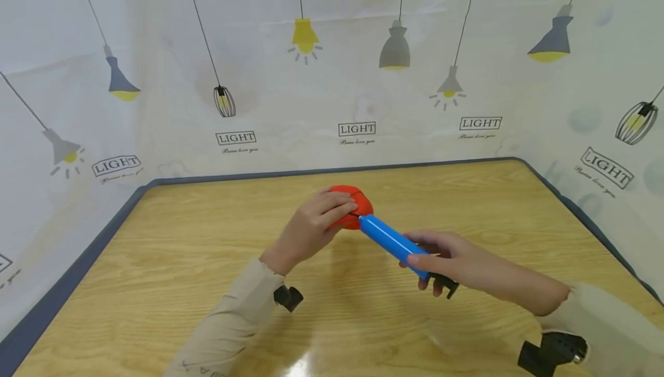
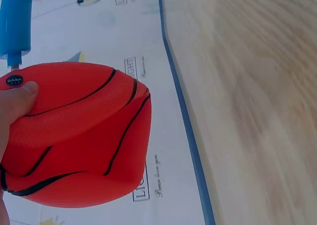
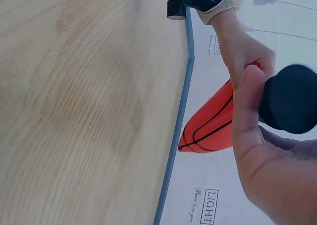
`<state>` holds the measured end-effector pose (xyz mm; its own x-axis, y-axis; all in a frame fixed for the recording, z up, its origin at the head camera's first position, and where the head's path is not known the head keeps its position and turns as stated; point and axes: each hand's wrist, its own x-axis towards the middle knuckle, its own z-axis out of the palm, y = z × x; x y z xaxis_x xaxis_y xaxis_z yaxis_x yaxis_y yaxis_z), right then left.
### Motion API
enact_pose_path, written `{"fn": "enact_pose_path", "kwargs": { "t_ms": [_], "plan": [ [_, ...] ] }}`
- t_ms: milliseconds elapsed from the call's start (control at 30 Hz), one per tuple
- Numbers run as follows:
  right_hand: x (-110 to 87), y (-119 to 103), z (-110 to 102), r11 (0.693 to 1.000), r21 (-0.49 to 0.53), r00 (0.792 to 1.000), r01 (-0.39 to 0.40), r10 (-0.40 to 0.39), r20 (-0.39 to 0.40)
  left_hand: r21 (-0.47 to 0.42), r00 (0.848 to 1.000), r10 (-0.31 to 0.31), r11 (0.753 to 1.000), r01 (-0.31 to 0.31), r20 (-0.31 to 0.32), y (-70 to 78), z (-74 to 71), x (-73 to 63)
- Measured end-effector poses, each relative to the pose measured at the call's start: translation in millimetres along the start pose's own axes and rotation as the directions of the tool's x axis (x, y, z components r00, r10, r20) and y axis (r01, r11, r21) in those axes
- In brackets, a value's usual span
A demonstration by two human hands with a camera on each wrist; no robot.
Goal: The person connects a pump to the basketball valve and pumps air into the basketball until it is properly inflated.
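table [image 1: 155,273] | yellowish wood grain | blue-grey edging [image 1: 68,285] | glare [image 1: 300,364] near front

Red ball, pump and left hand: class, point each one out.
Red ball [image 2: 91,138], left wrist view: middle of its dented side.
Pump [image 1: 392,241], head view: middle of its blue barrel.
Left hand [image 1: 311,221], head view: back of the hand.

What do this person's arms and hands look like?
Beige sleeves on both sides; the left sleeve carries small dark marks. A boxy black device is worn near each cuff. The fingers are ungloved.
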<state>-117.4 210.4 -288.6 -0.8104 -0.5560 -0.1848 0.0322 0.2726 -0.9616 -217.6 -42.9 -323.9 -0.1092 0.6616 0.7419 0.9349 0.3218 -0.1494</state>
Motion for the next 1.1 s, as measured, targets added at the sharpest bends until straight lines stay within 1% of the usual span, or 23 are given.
{"fn": "enact_pose_path", "kwargs": {
  "t_ms": [100,200,333,400,467,533,633,733,800,833,900,1000,1100],
  "plan": [
    [-4.6,1,-1,0.999,0.045,1.000,0.018,-0.018,0.007,0.040,1.000,-0.006,0.999,0.007,-0.017,-5.4,-2.8,-1.9],
    [-6.7,2,-1,0.996,0.077,0.999,0.037,-0.038,0.014,0.074,1.000,0.007,0.997,-0.006,-0.015,-8.6,-4.4,-4.4],
    [-5.9,4,1,0.993,0.108,0.999,0.041,-0.044,0.026,0.088,1.000,0.022,0.996,-0.021,-0.012,-10.3,-4.5,-7.0],
    [-4.8,5,2,0.992,0.117,0.999,0.039,-0.041,0.018,0.086,1.000,0.024,0.996,-0.023,-0.010,-11.0,-3.5,-8.2],
    [-4.1,5,4,0.991,0.125,0.999,0.036,-0.035,-0.008,0.088,1.000,0.020,0.996,-0.020,-0.003,-11.9,-1.9,-9.5],
    [-3.7,6,5,0.988,0.152,0.999,0.034,-0.029,-0.038,0.088,1.000,0.005,0.996,-0.006,0.011,-12.6,-0.2,-10.4],
    [-2.9,9,7,0.975,0.217,0.997,0.035,-0.020,-0.070,0.089,0.999,-0.031,0.996,0.028,0.033,-13.4,2.1,-11.5],
    [-1.5,11,9,0.957,0.290,0.998,0.030,-0.012,-0.063,0.082,0.995,-0.074,0.994,0.069,0.062,-13.7,3.7,-12.2],
    [-0.5,12,10,0.951,0.308,0.998,0.015,0.003,-0.059,0.063,0.989,-0.115,0.992,0.109,0.093,-13.9,4.8,-12.9],
    [0.1,12,10,0.949,0.315,0.998,0.009,0.010,-0.058,0.050,0.983,-0.141,0.989,0.136,0.115,-13.9,5.0,-13.1],
    [1.3,11,11,0.944,0.331,0.997,-0.007,0.031,-0.066,0.017,0.969,-0.193,0.981,0.192,0.153,-14.3,5.6,-13.6],
    [2.5,11,12,0.940,0.340,0.995,-0.022,0.052,-0.080,-0.029,0.945,-0.259,0.963,0.270,0.198,-14.4,4.6,-13.5],
    [3.7,11,12,0.941,0.337,0.994,-0.024,0.057,-0.089,-0.061,0.929,-0.290,0.948,0.311,0.230,-13.4,2.8,-11.6]
  ]
}}
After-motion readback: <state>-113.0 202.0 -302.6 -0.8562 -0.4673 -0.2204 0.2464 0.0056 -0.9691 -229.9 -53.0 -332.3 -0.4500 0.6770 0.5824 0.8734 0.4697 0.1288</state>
